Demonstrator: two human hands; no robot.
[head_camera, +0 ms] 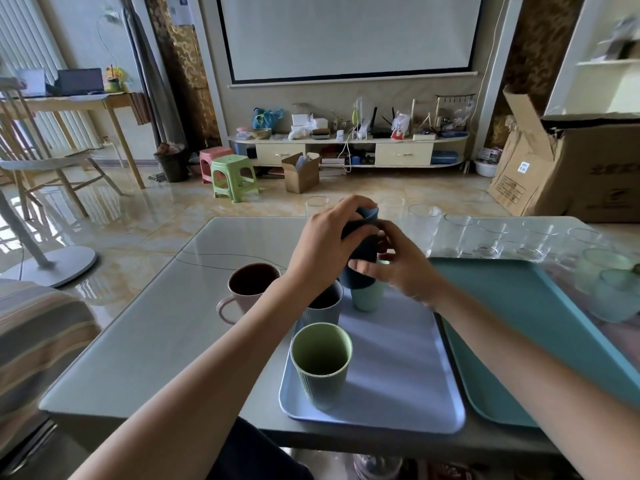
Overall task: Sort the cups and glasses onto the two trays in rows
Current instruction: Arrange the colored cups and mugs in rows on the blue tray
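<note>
Both hands, left hand (pixel 322 244) and right hand (pixel 405 268), grip a nested cup stack (pixel 362 251) at frame centre above the lilac tray (pixel 398 375), apparently pulling the navy cup free; next, seat it in the row.

- Large cardboard box (pixel 568 168) standing on the floor at right is showing dark printed characters along its side; they are too blurred to read.
- A white label with blue print (pixel 524 167) is sitting on the same box's near face; its wording is not making out.
- Lower on that face, black boxed print and handling marks (pixel 512 188) are showing, too small to read.
- Sheets pinned high on the back wall at left (pixel 181 8) are carrying print, unreadable.
- Red-and-white packet (pixel 400 128) on the low cabinet is showing markings, illegible.
- No cup, glass or tray is bearing any readable text.
</note>
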